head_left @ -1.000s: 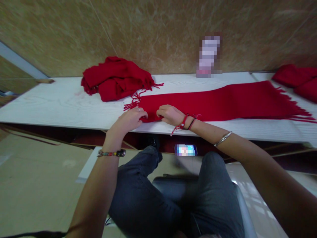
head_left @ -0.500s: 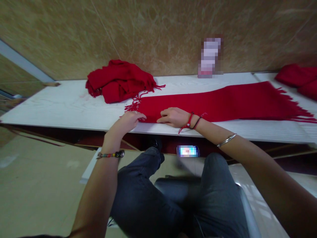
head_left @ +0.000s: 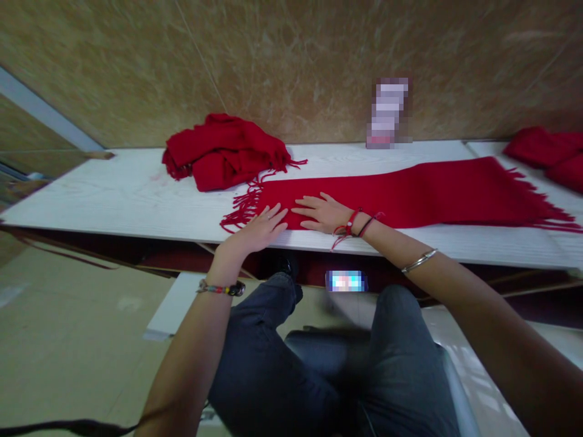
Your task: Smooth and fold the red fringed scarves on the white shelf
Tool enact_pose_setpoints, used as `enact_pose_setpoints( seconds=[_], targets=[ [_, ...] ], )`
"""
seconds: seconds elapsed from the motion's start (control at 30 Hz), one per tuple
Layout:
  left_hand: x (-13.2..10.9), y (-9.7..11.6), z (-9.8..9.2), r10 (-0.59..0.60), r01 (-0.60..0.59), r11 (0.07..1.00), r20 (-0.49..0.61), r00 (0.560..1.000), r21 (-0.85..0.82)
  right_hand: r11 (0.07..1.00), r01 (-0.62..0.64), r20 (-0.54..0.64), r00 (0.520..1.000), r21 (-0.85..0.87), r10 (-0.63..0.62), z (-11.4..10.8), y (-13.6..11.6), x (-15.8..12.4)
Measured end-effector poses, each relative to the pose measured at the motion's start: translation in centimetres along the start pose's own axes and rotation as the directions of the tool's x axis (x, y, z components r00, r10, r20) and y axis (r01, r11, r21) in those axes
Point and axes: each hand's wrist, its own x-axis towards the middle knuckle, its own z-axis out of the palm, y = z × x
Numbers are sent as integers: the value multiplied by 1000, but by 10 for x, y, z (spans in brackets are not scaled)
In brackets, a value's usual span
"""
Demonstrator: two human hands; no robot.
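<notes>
A long red fringed scarf [head_left: 410,191] lies stretched flat along a white table [head_left: 127,200]. My left hand [head_left: 257,229] rests open, fingers spread, on the scarf's near left corner beside its fringe. My right hand [head_left: 324,212] lies flat and open on the scarf just to the right of the left hand. Both palms press the cloth down and neither holds anything.
A heap of crumpled red scarves [head_left: 223,152] sits at the back left of the table. More red scarves [head_left: 546,152] lie at the far right. A blurred upright object [head_left: 387,112] stands against the brown wall. A phone [head_left: 346,281] lies below the table near my knees.
Both hands were closed, pinching the scarf's near left edge; now they lie open and flat on it. The scarf's left end looks smoother.
</notes>
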Motion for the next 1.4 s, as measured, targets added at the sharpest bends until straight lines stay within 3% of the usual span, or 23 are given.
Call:
enact_pose_setpoints(
  seconds=[0.07, 0.13, 0.23, 0.3, 0.37, 0.43, 0.53, 0.6, 0.73, 0.83, 0.93, 1.0, 1.1, 1.17, 1.23, 1.4],
  targets=[
    [-3, 5, 4, -122, 120, 993, 90, 989, 19, 1000, -4, 50, 999, 2, 4, -1, 2, -2],
    [-8, 5, 4, -230, 227, 973, 107, 967, 41, 1000, -17, 84, 996, 17, 15, -2, 7, -4],
    [-14, 3, 0, -409, 402, 912, 85, 909, 86, 998, -30, 100, 995, 48, 25, -3, 12, -4],
    [-14, 8, -2, -479, 476, 872, 1, 878, 112, 997, -49, 82, 996, 68, 43, -2, 14, -3],
    [-11, 20, -2, -436, 451, 885, -134, 890, 115, 993, -92, 28, 995, 75, 91, -1, 13, -1],
    [-7, 37, 0, -307, 335, 936, -216, 927, 107, 984, -171, -34, 984, 58, 173, -1, 11, 0],
    [-4, 57, 4, -200, 202, 978, -52, 979, 48, 959, -285, -37, 958, 4, 285, -2, 9, -1],
    [-6, 63, 4, -219, 219, 976, 55, 974, 13, 949, -315, -9, 949, -26, 315, -3, 8, -3],
    [-14, 56, 1, -368, 369, 929, 114, 923, 9, 949, -314, -13, 950, -41, 313, -3, 9, -4],
    [-16, 44, -2, -534, 532, 845, 108, 839, 46, 951, -306, -21, 952, -37, 305, -2, 10, -3],
    [-11, 35, -2, -645, 644, 763, -4, 764, 62, 949, -313, -18, 950, -35, 313, -3, 10, -2],
    [-4, 36, -2, -612, 623, 781, -154, 775, 32, 946, -322, -19, 947, -29, 322, -3, 9, -1],
    [11, 45, 0, -425, 442, 897, -281, 860, -5, 940, -340, -40, 940, -15, 340, -3, 8, -1],
    [22, 51, 3, -323, 324, 945, -227, 919, -35, 934, -357, -54, 933, -13, 356, -3, 8, -1],
    [28, 54, 7, -282, 276, 959, -147, 948, -64, 929, -369, -53, 928, -14, 368, -4, 8, -2],
    [22, 39, 12, -319, 315, 947, -67, 946, -64, 925, -379, -39, 925, -17, 378, -3, 11, -3]
  ],
)
